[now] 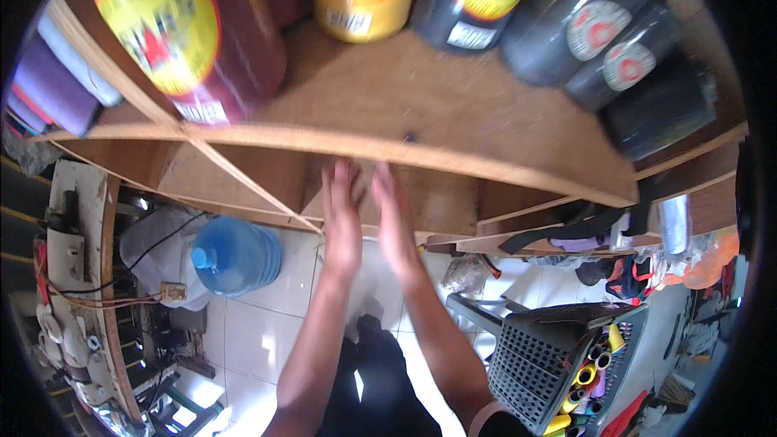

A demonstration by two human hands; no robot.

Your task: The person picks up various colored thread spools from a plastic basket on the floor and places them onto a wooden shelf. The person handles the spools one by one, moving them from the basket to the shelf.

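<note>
Brown wood is forming the shelf in front of us, and we are holding our left hand and right hand near its front edge, by a lower compartment. Our palms are facing each other with a narrow gap between them; our fingers are stretching out straight, with each grip standing apart, unclenched. We cannot tell whether our fingertips are touching the shelf. Above our hands, a dark red container, a yellow container and a black container are standing on the shelf in a row, with other dark containers sitting farther right. Below, a blue water jug is sitting on the tiled floor to our left, while a dark perforated basket is holding yellow and other coloured spools to our right.
</note>
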